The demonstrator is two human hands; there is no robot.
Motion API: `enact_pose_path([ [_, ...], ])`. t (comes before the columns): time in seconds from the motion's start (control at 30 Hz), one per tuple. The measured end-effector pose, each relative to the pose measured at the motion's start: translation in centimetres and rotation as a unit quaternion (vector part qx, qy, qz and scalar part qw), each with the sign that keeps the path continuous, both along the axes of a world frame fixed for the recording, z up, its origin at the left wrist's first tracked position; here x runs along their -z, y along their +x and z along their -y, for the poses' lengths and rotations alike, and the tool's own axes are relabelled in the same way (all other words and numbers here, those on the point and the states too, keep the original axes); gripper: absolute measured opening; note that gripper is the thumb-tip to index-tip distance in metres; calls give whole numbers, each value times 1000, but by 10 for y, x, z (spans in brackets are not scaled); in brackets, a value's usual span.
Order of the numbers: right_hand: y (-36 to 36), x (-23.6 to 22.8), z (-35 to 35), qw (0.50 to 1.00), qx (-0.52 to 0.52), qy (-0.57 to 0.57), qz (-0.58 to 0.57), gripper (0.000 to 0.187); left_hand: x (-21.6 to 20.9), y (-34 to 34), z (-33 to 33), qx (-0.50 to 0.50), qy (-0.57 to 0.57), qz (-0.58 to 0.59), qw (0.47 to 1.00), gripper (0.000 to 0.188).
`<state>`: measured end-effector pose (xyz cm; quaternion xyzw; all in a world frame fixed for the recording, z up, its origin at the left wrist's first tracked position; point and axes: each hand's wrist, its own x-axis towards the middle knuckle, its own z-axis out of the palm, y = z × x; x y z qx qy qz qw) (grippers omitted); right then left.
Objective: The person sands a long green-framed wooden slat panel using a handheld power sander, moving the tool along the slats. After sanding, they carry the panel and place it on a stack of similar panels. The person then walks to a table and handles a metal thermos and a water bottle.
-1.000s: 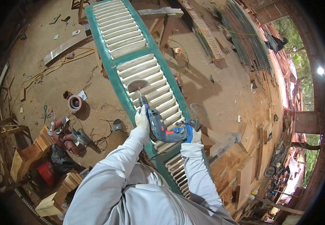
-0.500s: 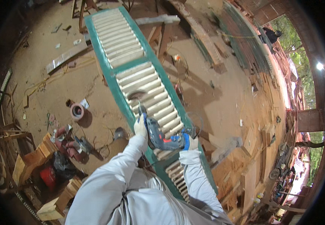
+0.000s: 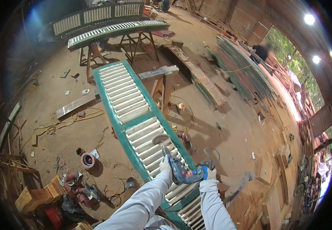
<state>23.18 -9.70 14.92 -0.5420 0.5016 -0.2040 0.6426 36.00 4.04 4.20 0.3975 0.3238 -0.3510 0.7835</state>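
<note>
A long louvred shutter (image 3: 150, 100) with a green frame and whitish slats stretches away from me at a slant. Over its middle panel I hold a blue-grey power drill (image 3: 181, 173) with a round sanding disc (image 3: 160, 138) on its tip. The disc is at the slats toward the panel's far right; whether it touches them I cannot tell. My left hand (image 3: 165, 167), gloved, is closed round the drill's front end. My right hand (image 3: 211, 173), in a blue and white glove, is wrapped round the rear handle, its fingers partly hidden.
Another green shutter (image 3: 116, 30) lies on trestles at the far side. A yellow cord (image 3: 72, 122), a pinkish ring-shaped roll (image 3: 87, 160) and a metal-coloured board (image 3: 76, 108) are on the floor to the left. Timber (image 3: 196, 78) and stacked shutters (image 3: 237, 73) lie right. A person (image 3: 261, 51) is at far right.
My view has tilted up, showing more of the far side. Both hands have moved the drill and disc rightward across the slats and slightly farther along the panel, still gripping it.
</note>
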Motion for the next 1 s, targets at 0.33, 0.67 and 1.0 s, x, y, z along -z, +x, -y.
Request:
enact_pose_path([
  [0.33, 22, 59, 16, 970, -110, 41, 215, 20, 51, 40, 18, -19, -56, 0, 998, 43],
  [0.67, 34, 13, -7, 989, -44, 54, 127, 11, 69, 49, 43, -12, -88, 23, 996, 42],
  [1.0, 38, 30, -18, 968, -148, 143, 143, 15, 68, 33, -19, -43, -10, 37, 998, 46],
])
